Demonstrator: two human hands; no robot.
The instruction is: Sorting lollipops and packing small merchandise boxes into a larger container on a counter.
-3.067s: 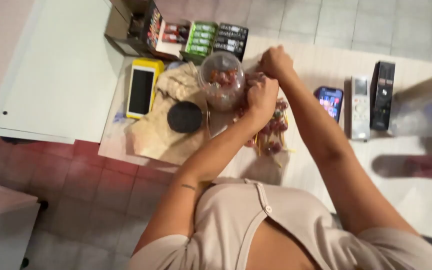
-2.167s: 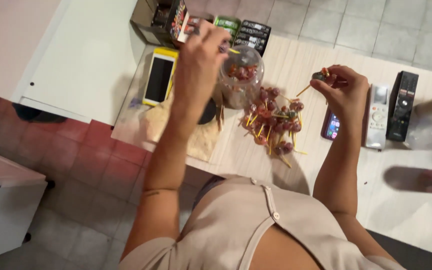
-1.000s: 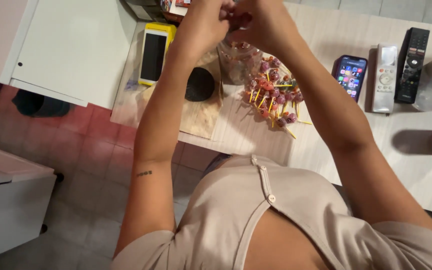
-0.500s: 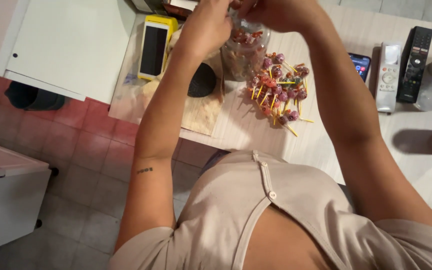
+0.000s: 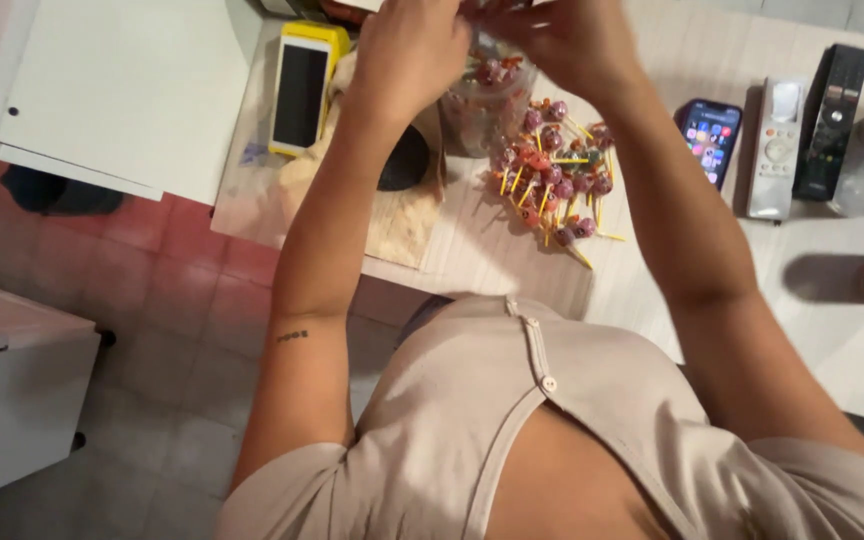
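Observation:
My left hand (image 5: 410,50) and my right hand (image 5: 557,35) are raised together at the top edge of the head view, above a clear jar (image 5: 482,105) with wrapped sweets inside. Their fingertips are cut off by the frame, so what they hold is hidden. A pile of lollipops (image 5: 552,180) with yellow sticks lies on the pale wooden table (image 5: 492,250) just right of the jar. A black round lid (image 5: 404,160) rests on brown paper (image 5: 402,215) under my left forearm.
A phone in a yellow case (image 5: 300,90) lies left of the jar. Another phone (image 5: 709,135) with a lit screen, a white remote (image 5: 777,150) and a black remote (image 5: 832,120) lie to the right. White cabinets stand on the left over red floor tiles.
Both hands came together above the jar and rose toward the top edge. The camera has tilted nearer, so the table items sit higher in view.

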